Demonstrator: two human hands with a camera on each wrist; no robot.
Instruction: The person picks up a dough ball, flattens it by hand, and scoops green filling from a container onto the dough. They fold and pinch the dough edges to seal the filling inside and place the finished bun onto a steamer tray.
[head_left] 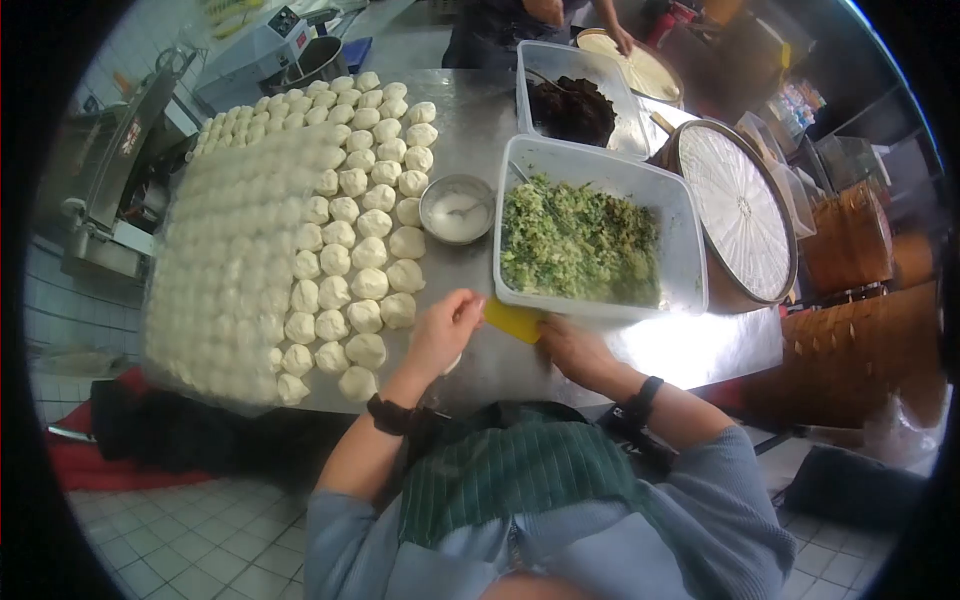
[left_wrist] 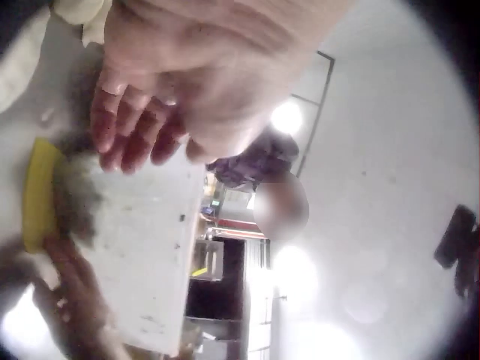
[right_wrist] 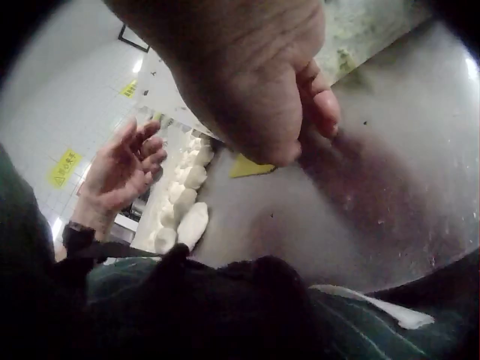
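Note:
My right hand (head_left: pixel 577 350) grips a yellow dough scraper (head_left: pixel 512 320) by its right end, in front of the filling tub. In the right wrist view the scraper (right_wrist: pixel 251 166) shows below that hand, low over the metal table. My left hand (head_left: pixel 443 330) is beside the scraper's other end, and in the left wrist view its fingers (left_wrist: pixel 139 131) are loosely bent with nothing held. A clear plastic tub (head_left: pixel 600 305) of chopped green filling (head_left: pixel 580 235) stands just beyond both hands. Left of them lie rows of pale dough pieces (head_left: pixel 370 252).
A plastic sheet (head_left: pixel 225 250) covers many dough pieces. A metal bowl (head_left: pixel 457 209) with white contents stands by the tub. Farther back is a tub of dark filling (head_left: pixel 572 112), and at right a round steamer (head_left: pixel 735 205) with a white liner. Another person (head_left: pixel 545 12) works across the table.

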